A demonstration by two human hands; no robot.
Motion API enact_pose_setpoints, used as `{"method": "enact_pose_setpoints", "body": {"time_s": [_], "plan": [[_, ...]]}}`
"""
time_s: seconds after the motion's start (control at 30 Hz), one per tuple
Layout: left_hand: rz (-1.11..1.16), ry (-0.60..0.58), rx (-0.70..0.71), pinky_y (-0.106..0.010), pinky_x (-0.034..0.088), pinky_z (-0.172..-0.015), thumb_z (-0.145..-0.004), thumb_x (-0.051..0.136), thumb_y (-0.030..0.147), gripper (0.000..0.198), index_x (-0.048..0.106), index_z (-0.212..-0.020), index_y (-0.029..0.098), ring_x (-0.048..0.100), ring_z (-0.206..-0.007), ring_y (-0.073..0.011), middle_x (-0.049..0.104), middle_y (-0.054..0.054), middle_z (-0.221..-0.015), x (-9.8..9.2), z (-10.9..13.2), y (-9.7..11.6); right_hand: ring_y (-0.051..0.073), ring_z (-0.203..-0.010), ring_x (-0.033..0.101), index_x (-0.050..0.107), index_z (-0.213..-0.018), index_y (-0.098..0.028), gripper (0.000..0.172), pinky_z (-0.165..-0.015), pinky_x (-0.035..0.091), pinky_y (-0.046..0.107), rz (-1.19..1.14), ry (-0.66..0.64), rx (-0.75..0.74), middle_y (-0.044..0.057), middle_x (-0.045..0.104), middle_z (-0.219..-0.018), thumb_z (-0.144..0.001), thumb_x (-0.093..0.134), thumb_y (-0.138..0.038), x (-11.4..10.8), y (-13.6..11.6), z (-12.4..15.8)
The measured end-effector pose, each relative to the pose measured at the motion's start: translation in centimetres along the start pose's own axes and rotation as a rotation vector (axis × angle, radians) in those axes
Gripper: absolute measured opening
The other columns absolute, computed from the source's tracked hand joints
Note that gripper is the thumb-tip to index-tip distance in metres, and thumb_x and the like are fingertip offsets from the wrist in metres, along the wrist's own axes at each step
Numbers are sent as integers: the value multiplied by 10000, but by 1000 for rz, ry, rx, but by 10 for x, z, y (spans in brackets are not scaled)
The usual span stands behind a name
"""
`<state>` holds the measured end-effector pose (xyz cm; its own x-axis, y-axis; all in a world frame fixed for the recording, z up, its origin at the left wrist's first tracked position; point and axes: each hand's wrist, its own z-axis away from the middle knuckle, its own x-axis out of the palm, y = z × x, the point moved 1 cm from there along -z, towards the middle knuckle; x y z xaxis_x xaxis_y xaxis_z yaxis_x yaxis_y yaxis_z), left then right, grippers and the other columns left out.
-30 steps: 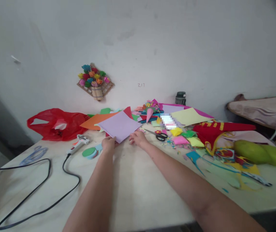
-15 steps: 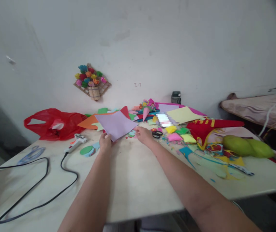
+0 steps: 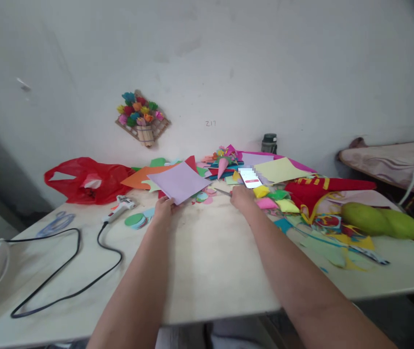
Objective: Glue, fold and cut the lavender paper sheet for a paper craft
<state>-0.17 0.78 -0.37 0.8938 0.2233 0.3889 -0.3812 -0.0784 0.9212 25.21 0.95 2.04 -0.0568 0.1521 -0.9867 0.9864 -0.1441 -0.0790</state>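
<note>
My left hand pinches the near corner of a lilac paper sheet, which is lifted slightly off the pale table. My right hand rests over the handles of the black scissors, fingers curled down on them; only the metal blade sticks out to the left. Small paper circles lie between the two hands. A heap of coloured paper and folded pieces sits just right of my right hand.
A glue gun with a black cable lies at the left, by green paper circles, blue scissors and a red bag. A phone, a dark jar and green fruit are to the right.
My right hand left the lilac sheet and moved right onto the scissors. My left hand kept hold of the sheet.
</note>
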Motion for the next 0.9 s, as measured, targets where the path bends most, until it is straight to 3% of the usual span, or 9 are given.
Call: {"method": "enact_pose_setpoints", "body": {"time_s": [0.23,0.5,0.57,0.63,0.73,0.9], "plan": [[90,-17,-9,-297,531,-582,-675,480,4,124,551,-705,100,599,-572,-140,616,-58,-654,-5,-3,1,264,-970,545,604,-1005,-146,281,-759,407,353,40,10,-85,156,599,-1023,-760,467,-157,-2,3,-1],[209,-1,-39,-284,525,-637,-660,479,-46,220,594,-765,110,611,-580,-127,634,-49,-694,-8,-7,-1,265,-901,576,643,-892,-170,208,-671,432,315,-132,64,-87,134,628,-938,-723,523,-190,-26,-1,7],[232,-38,-48,-288,527,-659,-681,469,-41,239,590,-811,120,618,-623,-128,640,-51,-732,-7,-7,-1,228,-818,604,640,-868,-181,187,-580,428,257,-333,-55,-132,111,642,-879,-714,540,-214,-26,-7,9],[255,-50,-62,-297,527,-686,-719,462,-8,208,575,-826,129,621,-667,-130,641,-49,-736,-7,-9,-2,170,-685,618,616,-874,-176,184,-465,390,198,-598,-266,-207,80,644,-803,-708,547,-211,-22,-14,12],[285,-31,-81,-320,527,-701,-766,445,44,157,555,-823,140,622,-682,-132,634,-38,-712,-6,-12,-4,93,-501,570,571,-832,-163,152,-354,312,154,-895,-482,-325,29,611,-687,-727,547,-270,-18,-21,17],[374,6,-135,-310,526,-694,-769,440,34,138,547,-783,120,624,-683,-145,632,-58,-698,-3,-11,-4,65,-416,508,517,-732,-150,269,-304,275,141,-957,-749,-485,-10,548,-565,-712,559,-414,-22,-20,24]]}}
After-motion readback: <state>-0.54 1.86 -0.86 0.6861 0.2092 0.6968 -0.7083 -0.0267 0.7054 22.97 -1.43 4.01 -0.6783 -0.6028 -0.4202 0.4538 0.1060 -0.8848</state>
